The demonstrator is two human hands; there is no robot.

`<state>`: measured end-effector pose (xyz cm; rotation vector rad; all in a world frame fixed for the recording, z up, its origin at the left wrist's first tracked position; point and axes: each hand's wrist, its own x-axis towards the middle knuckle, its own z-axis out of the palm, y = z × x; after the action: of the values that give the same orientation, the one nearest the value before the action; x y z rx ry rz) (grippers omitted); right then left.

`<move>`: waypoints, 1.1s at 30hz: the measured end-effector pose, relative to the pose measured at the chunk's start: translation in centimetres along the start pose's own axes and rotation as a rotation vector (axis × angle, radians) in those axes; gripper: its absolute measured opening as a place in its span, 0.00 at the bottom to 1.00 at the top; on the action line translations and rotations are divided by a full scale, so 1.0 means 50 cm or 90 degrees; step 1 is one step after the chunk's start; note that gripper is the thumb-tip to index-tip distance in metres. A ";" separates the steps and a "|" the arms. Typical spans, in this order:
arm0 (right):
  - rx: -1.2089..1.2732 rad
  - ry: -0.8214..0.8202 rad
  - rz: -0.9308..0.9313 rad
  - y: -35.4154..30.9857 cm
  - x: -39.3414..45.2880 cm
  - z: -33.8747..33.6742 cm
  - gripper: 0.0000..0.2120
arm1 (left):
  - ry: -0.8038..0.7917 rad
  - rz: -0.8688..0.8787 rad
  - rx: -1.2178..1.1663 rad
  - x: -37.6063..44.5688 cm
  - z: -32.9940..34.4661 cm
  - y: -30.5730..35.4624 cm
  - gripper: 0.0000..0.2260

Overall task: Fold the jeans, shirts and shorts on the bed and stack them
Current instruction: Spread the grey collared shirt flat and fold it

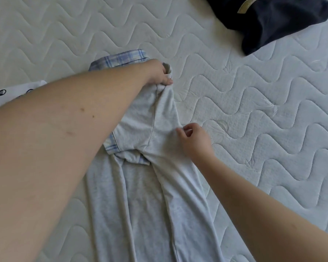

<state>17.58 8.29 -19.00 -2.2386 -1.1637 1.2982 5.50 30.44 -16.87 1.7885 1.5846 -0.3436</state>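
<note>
From the head camera, a light grey shirt (pixel 140 195) with blue plaid trim lies stretched lengthwise on a white quilted mattress (pixel 254 114), its body running from the bottom edge of the view up toward the middle. The plaid collar (pixel 121 58) sits at the far end, and a band of the same plaid edges a short sleeve folded across the chest. The left hand (pixel 158 73) reaches across from the left side, its forearm covering much of the shirt's left half, and grips a bunched fold of grey fabric near the collar, thumb and fingers curled round the cloth so that it rises in a small ridge. The right hand (pixel 192 138) comes in from the lower right and rests at the shirt's right edge near mid-length, its thumb and forefinger brought close together at the cloth while the other fingers curl loosely; whether they actually pinch the fabric I cannot tell for sure. Between the two hands the grey cloth runs in a raised crease. At the far right top corner a dark navy garment (pixel 273 23) lies crumpled on the mattress, well apart from the shirt, with a pale label showing. At the left edge a white garment (pixel 17 91) with black print peeks out beside the left forearm.
</note>
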 end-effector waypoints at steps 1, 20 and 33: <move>0.003 -0.003 0.026 -0.008 0.008 0.001 0.16 | 0.018 -0.011 -0.010 0.004 -0.002 0.001 0.26; -0.010 0.162 0.000 0.010 0.010 0.000 0.09 | 0.382 0.163 0.149 -0.124 0.053 -0.079 0.24; -0.457 -0.001 -0.436 0.043 -0.047 0.141 0.32 | 0.246 0.087 0.231 -0.264 0.241 -0.297 0.28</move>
<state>12.19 4.22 -22.75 -1.8841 -2.3945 0.6503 -8.28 12.49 -22.17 2.3423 1.7266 -0.2405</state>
